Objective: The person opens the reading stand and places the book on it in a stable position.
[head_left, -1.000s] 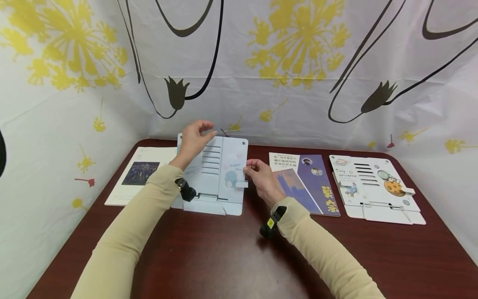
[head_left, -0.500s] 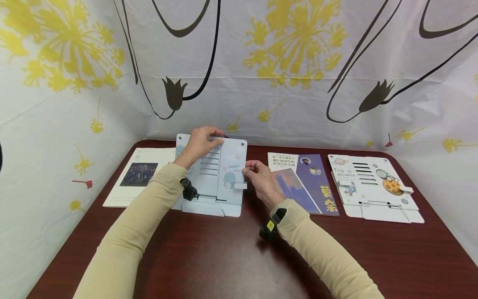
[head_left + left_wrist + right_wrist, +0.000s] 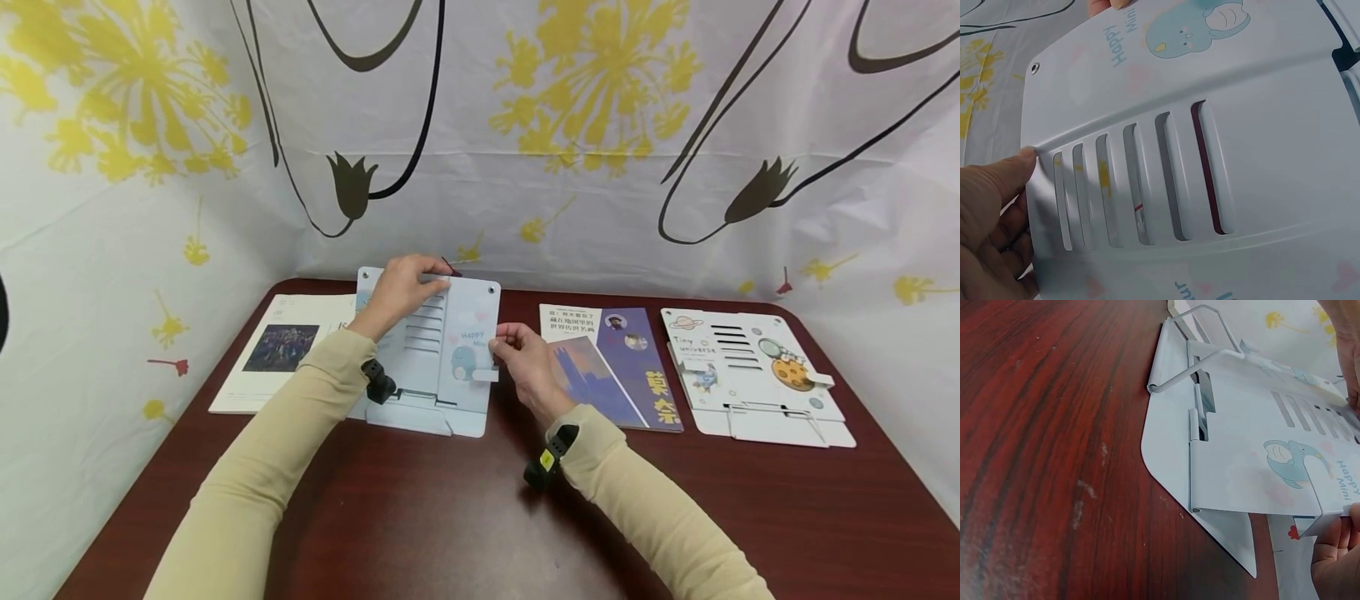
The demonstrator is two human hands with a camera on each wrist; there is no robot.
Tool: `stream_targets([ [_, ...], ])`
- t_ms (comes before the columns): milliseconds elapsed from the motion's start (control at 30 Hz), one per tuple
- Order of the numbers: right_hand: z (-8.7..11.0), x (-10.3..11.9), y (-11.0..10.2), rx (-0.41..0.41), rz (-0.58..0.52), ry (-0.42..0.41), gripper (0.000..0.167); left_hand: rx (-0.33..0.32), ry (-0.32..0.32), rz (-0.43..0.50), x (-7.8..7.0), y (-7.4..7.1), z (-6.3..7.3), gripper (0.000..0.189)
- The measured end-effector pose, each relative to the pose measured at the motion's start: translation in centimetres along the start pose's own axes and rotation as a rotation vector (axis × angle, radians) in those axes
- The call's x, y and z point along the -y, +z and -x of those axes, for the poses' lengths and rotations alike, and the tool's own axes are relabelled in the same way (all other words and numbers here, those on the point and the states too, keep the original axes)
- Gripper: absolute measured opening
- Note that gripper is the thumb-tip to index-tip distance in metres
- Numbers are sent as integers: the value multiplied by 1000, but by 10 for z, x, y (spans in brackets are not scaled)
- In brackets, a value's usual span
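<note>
A pale blue-and-white book stand [image 3: 471,317], printed with "Happy Mini" and a cartoon animal, stands tilted up at the table's back left of centre. My left hand [image 3: 402,290] pinches its top edge; in the left wrist view the thumb lies on the front beside the slots, with fingers behind. At the right edge, just above the small white page clip [image 3: 484,375], my right hand [image 3: 527,365] pinches the panel. The right wrist view shows the base plate [image 3: 1169,434] on the table and a wire lip [image 3: 1207,362] in front. The stand's back is hidden.
A white booklet [image 3: 247,392] with a dark picture lies left of the stand, partly covered. Right of it lies a purple-and-white book [image 3: 630,358]. A second stand [image 3: 750,383], printed "Tiny universe", sits farther right. Patterned cloth [image 3: 480,200] hangs behind the dark red table [image 3: 420,517].
My left hand has come down from just above the stand onto its top edge and now pinches it. The right hand keeps its hold on the right edge; the stand has hardly moved.
</note>
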State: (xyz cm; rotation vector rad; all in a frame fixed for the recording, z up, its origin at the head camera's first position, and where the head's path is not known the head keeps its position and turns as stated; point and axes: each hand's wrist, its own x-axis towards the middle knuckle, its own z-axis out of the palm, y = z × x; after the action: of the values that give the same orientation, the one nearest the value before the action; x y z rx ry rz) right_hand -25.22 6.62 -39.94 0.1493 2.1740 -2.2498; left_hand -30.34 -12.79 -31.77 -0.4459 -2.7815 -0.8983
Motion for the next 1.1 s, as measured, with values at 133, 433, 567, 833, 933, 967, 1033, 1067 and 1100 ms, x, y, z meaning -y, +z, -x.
stream_targets([
  [133, 2, 0, -1, -8, -4, -9, 14, 9, 13, -23, -3, 0, 1, 26],
  [433, 11, 1, -2, -15, -7, -31, 13, 8, 69, 32, -3, 4, 3, 22],
  [567, 15, 1, -3, -7, 1, -28, 13, 3, 106, 90, 1, 6, 4, 21],
  [833, 23, -1, -3, 4, -37, -26, 14, 58, 195, 108, 8, 4, 7, 26],
  [933, 26, -1, -3, -2, -53, -36, 14, 71, 220, 100, 9, 3, 7, 29],
  [967, 27, -1, -3, -5, -53, -43, 14, 71, 228, 102, 9, 2, 7, 28],
  [1033, 30, -2, -2, -9, -52, -58, 14, 69, 252, 113, 8, 2, 7, 27],
  [1067, 31, -2, -2, -10, -54, -65, 15, 70, 267, 124, 8, 1, 7, 27],
  [1100, 33, -1, -2, -9, -60, -71, 15, 73, 284, 135, 8, 1, 6, 26],
])
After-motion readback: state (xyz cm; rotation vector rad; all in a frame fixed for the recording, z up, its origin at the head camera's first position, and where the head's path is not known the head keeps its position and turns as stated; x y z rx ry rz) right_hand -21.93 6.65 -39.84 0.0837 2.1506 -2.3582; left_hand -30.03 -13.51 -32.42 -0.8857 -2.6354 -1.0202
